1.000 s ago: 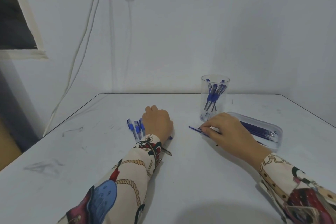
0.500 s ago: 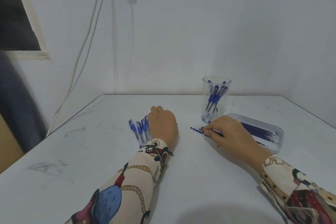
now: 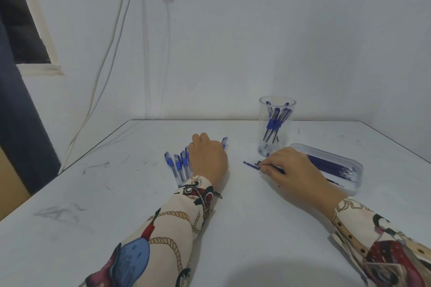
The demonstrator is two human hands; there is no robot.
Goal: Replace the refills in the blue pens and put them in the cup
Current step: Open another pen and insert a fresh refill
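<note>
The left hand lies on a row of blue pens mid-table, its fingers hidden so its grip cannot be told. The right hand pinches loose refills just before the clear cup, beside the refill tray near the table's right edge.

A row of blue pens is being covered at its right end by the left hand, laid on the table. Loose refills are being pinched, it seems, by the right hand. More pens are being held upright in the clear cup, beside the refill tray.
</note>
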